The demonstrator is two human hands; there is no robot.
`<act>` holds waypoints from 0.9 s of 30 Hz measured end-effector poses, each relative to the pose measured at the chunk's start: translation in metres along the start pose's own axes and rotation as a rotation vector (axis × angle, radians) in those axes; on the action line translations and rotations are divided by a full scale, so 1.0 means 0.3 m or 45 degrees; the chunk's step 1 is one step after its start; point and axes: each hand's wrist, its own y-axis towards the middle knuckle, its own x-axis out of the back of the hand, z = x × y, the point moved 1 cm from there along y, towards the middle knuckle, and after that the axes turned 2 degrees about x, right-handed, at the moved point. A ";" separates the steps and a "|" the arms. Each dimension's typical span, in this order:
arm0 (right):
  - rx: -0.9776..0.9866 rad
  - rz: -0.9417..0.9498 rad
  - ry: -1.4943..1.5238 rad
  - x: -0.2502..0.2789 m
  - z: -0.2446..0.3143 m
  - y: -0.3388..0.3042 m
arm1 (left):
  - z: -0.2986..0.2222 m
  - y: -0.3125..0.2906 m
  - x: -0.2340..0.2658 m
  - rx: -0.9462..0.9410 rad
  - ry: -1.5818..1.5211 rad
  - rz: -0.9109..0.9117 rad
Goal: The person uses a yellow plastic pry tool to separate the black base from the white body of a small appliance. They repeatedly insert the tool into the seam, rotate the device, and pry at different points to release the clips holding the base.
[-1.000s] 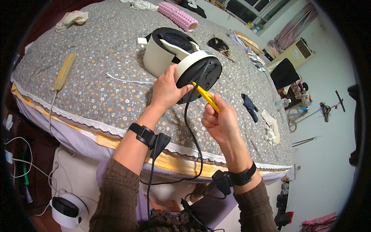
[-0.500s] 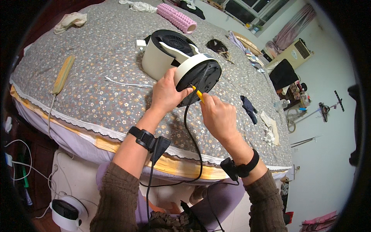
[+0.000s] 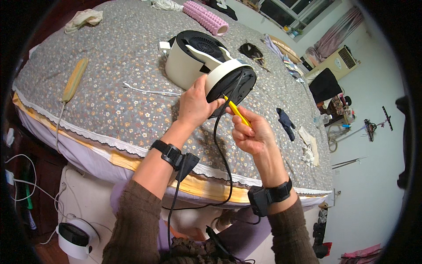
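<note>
A white and black fan (image 3: 182, 66) lies tipped on the bed, its round base (image 3: 241, 86) turned toward me with the black underside showing. My left hand (image 3: 196, 104) grips the base's near rim, fingers on the white edge and thumb near the underside. Between the thumb and fingers of my right hand (image 3: 252, 132) is a slim yellow screwdriver (image 3: 238, 112), its dark tip at the underside close to my left thumb. A black cord (image 3: 216, 138) hangs from the base and runs down over the bed's edge.
Flowered bedding (image 3: 132, 114) lies under everything. A white cable (image 3: 149, 91) and a long yellow corded object (image 3: 75, 80) are on the left, a pink foam roller (image 3: 205, 17) farther back. Dark cloth (image 3: 285, 124) lies at right. A white device (image 3: 78, 237) stands on the floor.
My right hand has rolled over and moved slightly down and right, so more of the yellow handle shows. The fan stays held, with the whole view shifted a little.
</note>
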 end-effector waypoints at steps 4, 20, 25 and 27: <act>0.041 0.013 0.005 -0.011 -0.002 0.002 | -0.003 -0.002 0.007 0.049 -0.001 0.038; 1.530 -0.356 -2.678 -0.040 -0.027 -0.018 | -0.015 0.005 0.016 0.088 0.001 0.032; 1.396 -0.285 -2.545 -0.045 -0.013 -0.007 | -0.009 0.003 0.014 0.064 -0.012 0.037; 1.103 -0.262 -2.148 -0.041 0.011 0.013 | -0.005 0.000 0.013 0.077 0.001 0.052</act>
